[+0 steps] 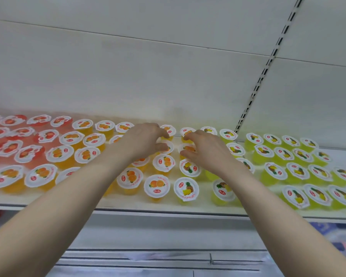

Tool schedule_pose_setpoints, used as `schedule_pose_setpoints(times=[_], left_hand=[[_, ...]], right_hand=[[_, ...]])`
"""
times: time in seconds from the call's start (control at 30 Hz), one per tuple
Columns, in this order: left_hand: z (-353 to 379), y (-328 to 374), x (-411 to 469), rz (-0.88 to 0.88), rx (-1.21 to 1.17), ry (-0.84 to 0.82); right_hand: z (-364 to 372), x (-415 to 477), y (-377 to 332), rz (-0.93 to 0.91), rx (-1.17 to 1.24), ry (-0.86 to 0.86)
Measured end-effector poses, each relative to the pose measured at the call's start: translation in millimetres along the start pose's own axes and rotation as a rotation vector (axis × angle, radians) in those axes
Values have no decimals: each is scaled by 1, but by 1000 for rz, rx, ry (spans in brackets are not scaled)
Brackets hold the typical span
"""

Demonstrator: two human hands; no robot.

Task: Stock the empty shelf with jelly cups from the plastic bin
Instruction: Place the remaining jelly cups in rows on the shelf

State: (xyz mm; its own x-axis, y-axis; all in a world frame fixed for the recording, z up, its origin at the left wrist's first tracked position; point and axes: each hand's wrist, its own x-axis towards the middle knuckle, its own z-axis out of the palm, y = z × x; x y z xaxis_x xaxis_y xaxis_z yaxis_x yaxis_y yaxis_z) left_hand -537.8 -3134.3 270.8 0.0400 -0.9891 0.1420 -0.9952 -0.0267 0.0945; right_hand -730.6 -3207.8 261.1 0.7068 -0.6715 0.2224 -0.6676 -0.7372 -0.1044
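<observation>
Jelly cups stand upright in close rows on the white shelf, white printed lids up. Red cups fill the left, orange cups the middle and yellow-green pineapple cups the right. In the far middle, the left hand grips one orange-lidded cup, and the right hand grips the neighbouring cup.

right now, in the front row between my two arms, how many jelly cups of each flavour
orange cups: 2
pineapple cups: 2
total: 4
</observation>
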Motion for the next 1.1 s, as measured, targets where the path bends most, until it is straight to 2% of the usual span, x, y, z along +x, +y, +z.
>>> schedule_pose_setpoints(times=[0.17, 0.43, 0.57, 0.87, 1.1], left_hand=[[6, 13, -8, -21, 15, -1], [7, 10, -3, -38, -8, -43], [9, 8, -1, -59, -40, -43], [15, 10, -5, -44, -44, 3], [15, 14, -7, -41, -33, 21]], right_hand=[[3, -1, -15, 64, -59, 6], [2, 4, -17, 143, -22, -42], [3, 4, -14, 168, -23, -13], [6, -11, -3, 102, 58, 43], [-3, -39, -1, 137, 173, 70]])
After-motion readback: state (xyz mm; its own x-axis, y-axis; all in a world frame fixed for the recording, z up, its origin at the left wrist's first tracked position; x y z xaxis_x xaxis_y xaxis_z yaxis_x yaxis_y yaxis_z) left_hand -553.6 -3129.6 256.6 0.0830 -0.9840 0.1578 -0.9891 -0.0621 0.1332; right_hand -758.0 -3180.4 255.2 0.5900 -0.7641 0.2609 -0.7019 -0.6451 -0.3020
